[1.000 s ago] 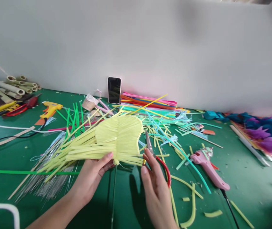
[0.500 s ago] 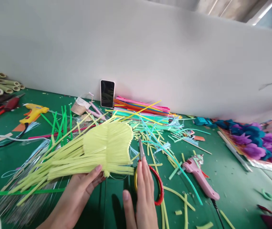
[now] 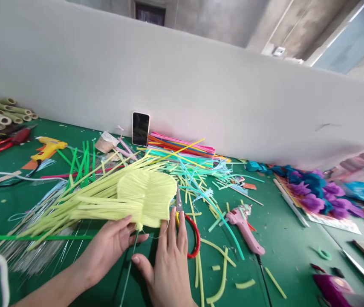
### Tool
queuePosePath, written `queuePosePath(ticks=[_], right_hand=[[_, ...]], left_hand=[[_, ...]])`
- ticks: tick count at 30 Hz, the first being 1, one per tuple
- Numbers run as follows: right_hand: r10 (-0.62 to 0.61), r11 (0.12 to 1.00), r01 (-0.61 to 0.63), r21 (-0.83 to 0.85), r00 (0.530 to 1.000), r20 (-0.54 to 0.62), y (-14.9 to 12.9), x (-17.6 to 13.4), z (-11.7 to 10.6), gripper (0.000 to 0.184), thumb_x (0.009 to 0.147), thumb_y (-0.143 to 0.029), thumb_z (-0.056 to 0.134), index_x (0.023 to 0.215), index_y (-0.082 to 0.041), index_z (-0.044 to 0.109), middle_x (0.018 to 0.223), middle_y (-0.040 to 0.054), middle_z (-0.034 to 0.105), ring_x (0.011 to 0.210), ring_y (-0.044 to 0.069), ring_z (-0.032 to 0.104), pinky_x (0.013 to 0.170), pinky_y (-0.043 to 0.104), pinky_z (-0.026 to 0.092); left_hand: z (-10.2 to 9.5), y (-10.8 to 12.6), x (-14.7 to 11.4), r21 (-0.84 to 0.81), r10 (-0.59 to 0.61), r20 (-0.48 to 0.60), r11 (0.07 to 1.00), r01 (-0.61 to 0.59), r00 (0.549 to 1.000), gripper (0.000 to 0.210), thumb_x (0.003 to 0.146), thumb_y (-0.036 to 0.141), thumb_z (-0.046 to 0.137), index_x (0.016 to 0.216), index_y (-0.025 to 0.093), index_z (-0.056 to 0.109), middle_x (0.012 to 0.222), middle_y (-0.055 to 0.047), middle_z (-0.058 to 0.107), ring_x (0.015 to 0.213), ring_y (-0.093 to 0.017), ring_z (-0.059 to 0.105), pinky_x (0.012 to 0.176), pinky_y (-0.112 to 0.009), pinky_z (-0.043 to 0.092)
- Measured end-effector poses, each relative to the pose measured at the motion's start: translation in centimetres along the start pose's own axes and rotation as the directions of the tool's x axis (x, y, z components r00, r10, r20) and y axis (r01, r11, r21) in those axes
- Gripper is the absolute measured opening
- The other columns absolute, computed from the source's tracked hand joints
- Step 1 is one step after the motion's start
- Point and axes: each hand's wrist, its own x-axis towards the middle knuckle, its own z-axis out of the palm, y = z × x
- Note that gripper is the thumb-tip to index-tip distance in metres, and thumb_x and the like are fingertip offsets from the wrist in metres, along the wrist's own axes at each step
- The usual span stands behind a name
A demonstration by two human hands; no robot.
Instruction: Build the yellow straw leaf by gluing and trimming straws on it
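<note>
A yellow-green leaf shape (image 3: 148, 194) with a centre rib and a thin green stem (image 3: 128, 268) is in the middle of the head view. My left hand (image 3: 111, 238) grips it near the base, thumb on top and fingers partly hidden underneath. My right hand (image 3: 171, 260) lies with its fingers stretched out, their tips at the leaf's lower right edge, holding nothing. Beside those fingers are scissors (image 3: 195, 236) with red and yellow handles, partly covered by the hand. A bundle of yellow-green strips (image 3: 95, 200) spreads to the left, behind and against the leaf.
A pink glue gun (image 3: 246, 230) lies to the right among cut scraps, and a yellow glue gun (image 3: 50, 148) at left. A phone (image 3: 140, 128) leans on the white partition (image 3: 201, 85). Colourful stems (image 3: 182, 145) and purple flowers (image 3: 311, 192) lie on the green table (image 3: 284, 238).
My right hand has shifted left from over the scissors to the leaf's edge, fingers spreading. The leaf has tilted and its stem now shows. The camera view has shifted slightly.
</note>
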Motion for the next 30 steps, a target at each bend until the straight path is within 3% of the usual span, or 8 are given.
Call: queuePosePath(ticks=[5,8,13,18,25,27,30], right_hand=[[0.048,0.998,-0.048,0.043,0.999,0.002,-0.2,0.1,-0.8,0.106,0.077,-0.082,0.048,0.145,0.000,0.046,0.158,0.0260,0.027,0.147,0.046,0.018,0.113,0.062,0.034],[0.037,0.998,-0.036,0.052,0.999,-0.010,0.2,0.2,-1.1,0.109,0.075,-0.085,0.044,0.144,-0.001,0.048,0.157,0.0247,0.030,0.146,0.046,0.022,0.113,0.061,0.035],[0.013,1.000,-0.013,0.027,1.000,-0.019,1.2,0.0,-0.5,0.110,0.074,-0.087,0.044,0.142,-0.001,0.052,0.152,0.0249,0.039,0.144,0.046,0.029,0.111,0.060,0.037],[0.002,0.999,-0.004,-0.043,1.000,-0.031,1.3,-0.2,0.1,0.111,0.074,-0.089,0.039,0.141,-0.001,0.052,0.149,0.0248,0.044,0.142,0.046,0.034,0.109,0.060,0.038],[-0.108,0.974,0.104,-0.201,0.994,-0.009,1.9,-0.5,0.6,0.110,0.078,-0.088,0.034,0.142,0.000,0.050,0.151,0.0255,0.042,0.144,0.047,0.031,0.110,0.063,0.028],[-0.115,0.971,0.116,-0.211,0.993,0.016,1.8,-0.6,0.9,0.109,0.078,-0.087,0.035,0.143,-0.001,0.050,0.153,0.0248,0.039,0.145,0.047,0.027,0.112,0.064,0.024],[-0.057,0.976,0.061,-0.210,0.998,0.024,1.2,-0.7,1.2,0.106,0.079,-0.086,0.036,0.142,-0.003,0.052,0.154,0.0233,0.038,0.147,0.046,0.024,0.114,0.065,0.019]], left_hand=[[1.9,1.3,-0.3,-0.073,-0.037,0.105,0.996,0.044,0.994,0.017,0.088,0.007,0.060,0.082,0.012,0.074,0.084,-0.008,0.077,0.079,-0.020,0.073,0.088,-0.050,0.061],[3.1,1.7,-0.3,-0.078,-0.044,0.079,0.996,0.050,0.996,0.017,0.087,0.006,0.057,0.087,0.012,0.074,0.092,-0.011,0.077,0.087,-0.024,0.074,0.089,-0.050,0.061],[4.2,0.8,0.2,-0.108,-0.019,0.064,0.994,0.026,0.998,0.017,0.087,0.007,0.058,0.078,0.012,0.071,0.087,-0.010,0.077,0.094,-0.026,0.074,0.097,-0.050,0.057],[3.8,-0.1,1.0,-0.140,-0.049,0.064,0.988,0.058,0.997,0.019,0.090,0.012,0.056,0.104,0.010,0.070,0.116,-0.016,0.073,0.114,-0.030,0.067,0.103,-0.053,0.052],[2.9,-0.8,1.3,-0.173,-0.065,0.150,0.981,0.091,0.986,0.039,0.096,0.019,0.052,0.134,0.012,0.055,0.133,-0.017,0.065,0.128,-0.034,0.057,0.110,-0.059,0.044],[2.9,-1.4,1.4,-0.214,-0.042,0.167,0.974,0.078,0.985,0.044,0.097,0.020,0.052,0.140,0.015,0.049,0.138,-0.017,0.061,0.132,-0.033,0.054,0.111,-0.056,0.043],[2.8,-2.3,1.7,-0.217,-0.022,0.111,0.975,0.045,0.994,0.051,0.096,0.017,0.054,0.146,0.017,0.042,0.139,-0.016,0.061,0.131,-0.030,0.055,0.113,-0.047,0.043]])
